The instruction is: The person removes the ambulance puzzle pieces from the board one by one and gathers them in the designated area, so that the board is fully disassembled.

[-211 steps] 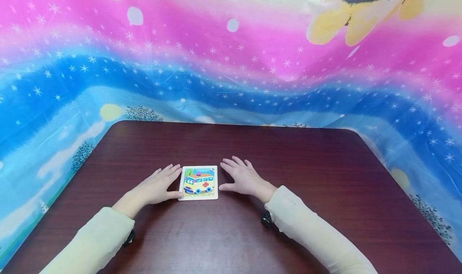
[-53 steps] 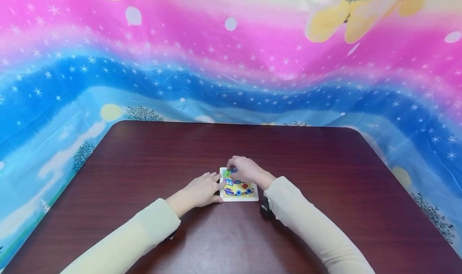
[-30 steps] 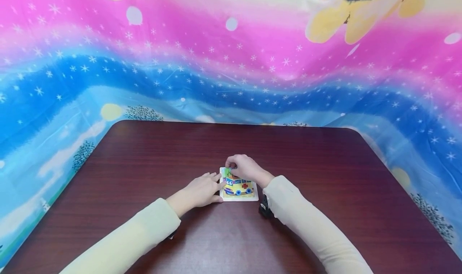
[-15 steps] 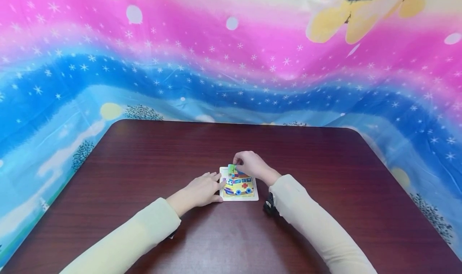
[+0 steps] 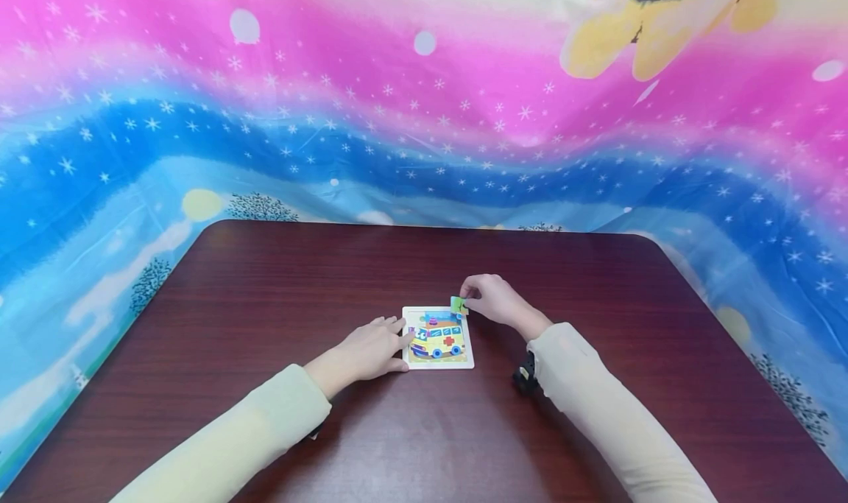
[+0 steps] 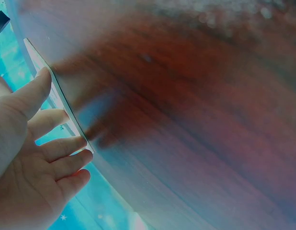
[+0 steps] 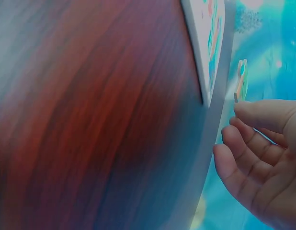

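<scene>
A square jigsaw puzzle (image 5: 440,359) with a white frame and an ambulance picture lies flat on the table; its upper left corner shows a pale bare spot. My left hand (image 5: 368,347) rests along its left edge, fingers fairly straight, the thumb at the lower left corner and a finger on the picture. Just above the upper right corner, my right hand (image 5: 498,299) pinches a small green puzzle piece (image 5: 458,306) between thumb and fingers. In the right wrist view the piece (image 7: 242,81) is seen edge-on, above the thumb tip.
The dark red-brown wooden table (image 5: 318,267) has rounded far corners. A printed cloth (image 5: 371,135) in pink and blue with snowflakes hangs behind and around it. Black wrist cameras sit under both sleeves.
The puzzle has slid right since the oldest frame. My right hand has lifted the green corner piece out and carried it to the right; the left hand has stayed at the frame lately.
</scene>
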The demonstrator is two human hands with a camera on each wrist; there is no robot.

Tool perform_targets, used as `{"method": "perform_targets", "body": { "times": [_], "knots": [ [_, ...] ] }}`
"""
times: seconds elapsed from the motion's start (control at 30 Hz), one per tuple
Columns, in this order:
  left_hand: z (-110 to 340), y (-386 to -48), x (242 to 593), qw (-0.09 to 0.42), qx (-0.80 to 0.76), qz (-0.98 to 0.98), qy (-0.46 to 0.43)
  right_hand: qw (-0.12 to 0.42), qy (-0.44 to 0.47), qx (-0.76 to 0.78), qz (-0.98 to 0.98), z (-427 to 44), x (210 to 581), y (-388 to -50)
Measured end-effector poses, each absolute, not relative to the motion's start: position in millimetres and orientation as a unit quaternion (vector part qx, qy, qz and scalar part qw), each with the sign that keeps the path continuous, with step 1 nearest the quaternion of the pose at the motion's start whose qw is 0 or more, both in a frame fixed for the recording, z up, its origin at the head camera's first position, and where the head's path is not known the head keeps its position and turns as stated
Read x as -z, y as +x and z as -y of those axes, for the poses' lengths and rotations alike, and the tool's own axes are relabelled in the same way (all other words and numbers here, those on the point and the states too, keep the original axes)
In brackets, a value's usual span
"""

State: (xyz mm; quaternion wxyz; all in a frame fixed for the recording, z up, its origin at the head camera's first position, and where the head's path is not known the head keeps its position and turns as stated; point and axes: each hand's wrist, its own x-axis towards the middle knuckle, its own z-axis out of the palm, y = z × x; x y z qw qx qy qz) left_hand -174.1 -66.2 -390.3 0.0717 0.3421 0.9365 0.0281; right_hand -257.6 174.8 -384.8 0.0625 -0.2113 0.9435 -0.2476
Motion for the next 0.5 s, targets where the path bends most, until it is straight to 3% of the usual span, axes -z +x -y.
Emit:
{"method": "perform_targets", "body": {
  "times": [0.5],
  "knots": [
    [67.0,-175.5,391.4,0.068,-0.023,-0.935,0.347,0.077,-0.219,0.204,-0.951,-215.0,392.7,-257.3]
  ]
}}
